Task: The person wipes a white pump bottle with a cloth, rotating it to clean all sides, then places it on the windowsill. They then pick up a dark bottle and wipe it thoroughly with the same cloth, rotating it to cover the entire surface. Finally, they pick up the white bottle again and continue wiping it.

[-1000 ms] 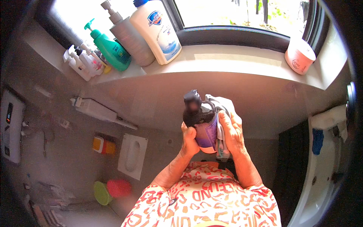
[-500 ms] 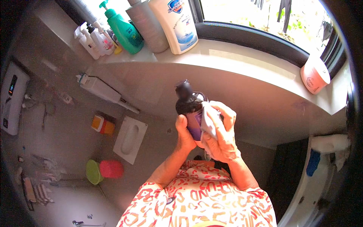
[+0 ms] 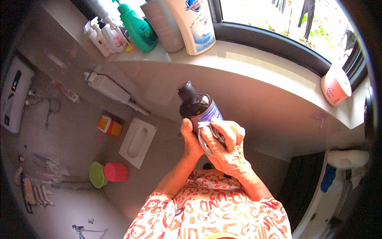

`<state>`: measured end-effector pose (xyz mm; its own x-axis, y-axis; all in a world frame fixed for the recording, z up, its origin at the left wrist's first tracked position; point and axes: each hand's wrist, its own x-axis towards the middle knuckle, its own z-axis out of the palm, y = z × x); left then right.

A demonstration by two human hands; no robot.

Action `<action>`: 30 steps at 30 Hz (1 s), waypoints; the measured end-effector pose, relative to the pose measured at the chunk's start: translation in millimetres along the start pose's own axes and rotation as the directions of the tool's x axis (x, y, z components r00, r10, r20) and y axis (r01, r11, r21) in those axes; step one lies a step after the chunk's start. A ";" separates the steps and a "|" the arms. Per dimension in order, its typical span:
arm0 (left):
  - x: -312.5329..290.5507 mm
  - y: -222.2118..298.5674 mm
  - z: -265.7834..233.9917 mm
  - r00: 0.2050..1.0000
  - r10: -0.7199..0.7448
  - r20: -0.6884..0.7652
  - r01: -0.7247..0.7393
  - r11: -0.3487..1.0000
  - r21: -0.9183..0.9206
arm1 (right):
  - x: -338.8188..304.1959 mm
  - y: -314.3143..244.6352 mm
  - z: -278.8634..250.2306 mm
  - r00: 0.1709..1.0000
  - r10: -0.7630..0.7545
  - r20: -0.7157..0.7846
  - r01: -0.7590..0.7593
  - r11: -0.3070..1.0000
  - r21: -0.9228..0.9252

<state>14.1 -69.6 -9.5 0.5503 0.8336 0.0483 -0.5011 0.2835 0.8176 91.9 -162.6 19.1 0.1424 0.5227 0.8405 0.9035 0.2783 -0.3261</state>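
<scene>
Bottle (image 3: 199, 106), held.
I see left hand (image 3: 192, 139) clasping it, right hand (image 3: 230, 153) pinching grey cloth (image 3: 203, 144); jar (image 3: 335, 88) near windowsill's (image 3: 248, 60) right corner.

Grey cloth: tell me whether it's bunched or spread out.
Bunched: the grey cloth shows as folds gathered between the right hand and the dark bottle.

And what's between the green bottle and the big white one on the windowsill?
A grey bottle stands between the green bottle and the white bottle in the head view.
</scene>
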 end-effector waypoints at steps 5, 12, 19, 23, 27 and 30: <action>0.7 4.5 -5.8 0.999 0.044 0.000 -0.044 0.995 -0.094 | 0.9 9.6 -2.6 0.985 0.172 0.010 -0.165 0.926 0.339; -0.1 5.6 -7.3 0.995 0.031 0.093 -0.020 0.993 -0.117 | -9.2 22.4 -3.0 0.903 0.388 0.188 -0.422 0.707 0.568; 6.5 -12.9 -23.7 0.996 0.027 -0.080 -0.033 0.996 -0.080 | 9.4 8.6 -8.7 0.996 0.037 0.076 -0.050 0.982 0.180; 1.0 1.7 -11.6 0.989 -0.093 -0.114 0.089 0.995 -0.039 | 9.4 8.1 -6.0 0.998 0.037 0.053 -0.046 0.982 0.181; -9.3 -0.8 -22.2 0.982 0.066 0.177 -0.101 0.976 0.192 | 11.3 8.0 -10.1 0.999 0.006 0.038 -0.015 0.976 0.217; -11.2 2.8 -6.6 0.976 0.104 0.191 -0.129 0.984 0.126 | 4.1 18.8 -6.6 0.983 0.183 0.019 -0.173 0.878 0.445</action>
<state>2.1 -75.1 -11.6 0.6126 0.7525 0.2417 -0.4801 0.1113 0.8701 112.1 -160.6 19.3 0.2978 0.5804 0.7579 0.5889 0.5131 -0.6244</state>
